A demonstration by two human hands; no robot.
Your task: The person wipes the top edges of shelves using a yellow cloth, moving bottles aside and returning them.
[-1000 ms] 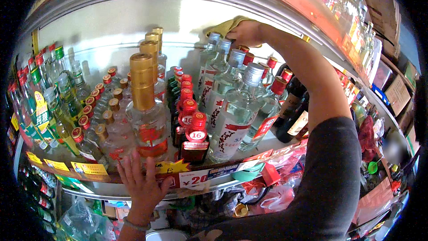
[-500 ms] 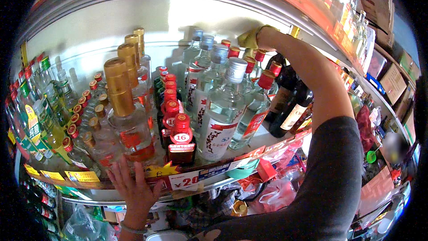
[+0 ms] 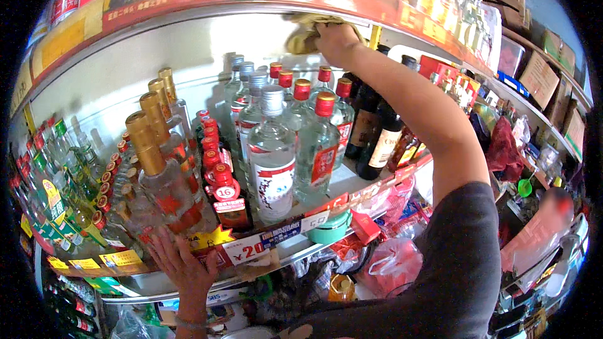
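My right hand [image 3: 336,39] is raised high, gripping a yellowish cloth [image 3: 304,36] pressed against the underside of the upper shelf [image 3: 188,9]. My left hand [image 3: 179,263] lies flat with spread fingers on the front edge of the bottle shelf [image 3: 301,223], just below a clear bottle with a gold cap [image 3: 154,163]. Clear bottles with silver caps [image 3: 271,150] and red caps [image 3: 320,141] stand in rows beneath my right arm. Small red-capped bottles [image 3: 223,191] stand between them and the gold-capped ones.
Dark wine bottles [image 3: 377,138] stand at the right of the shelf. Green bottles [image 3: 56,176] fill the left side. Price tags [image 3: 251,248] line the shelf edge. Red packets and plastic bags [image 3: 389,263] sit on the shelf below. Cartons [image 3: 540,75] line shelves at the far right.
My right hand has moved the cloth left and upward along the underside of the upper shelf. My left hand stays on the shelf edge. The view has shifted slightly.
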